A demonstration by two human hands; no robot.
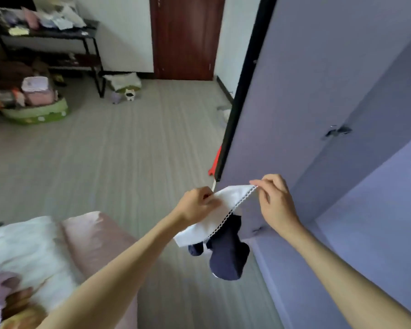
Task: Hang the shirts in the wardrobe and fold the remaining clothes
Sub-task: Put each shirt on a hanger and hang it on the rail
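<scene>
Shirt: light, limp, prob. a navy top w/ white collar. Left hand, right hand pinch collar ends; best hold.

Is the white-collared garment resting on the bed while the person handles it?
No: the garment hangs in the air, its white collar pinched by the left hand and the right hand, beside the wardrobe.

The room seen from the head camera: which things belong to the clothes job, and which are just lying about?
Part of the job:
- garment, navy with a white lace-edged collar
- left hand and right hand, each pinching the collar
- wardrobe

Lying about:
- black shelf
- green basket
- brown door
- pink bedding
</scene>
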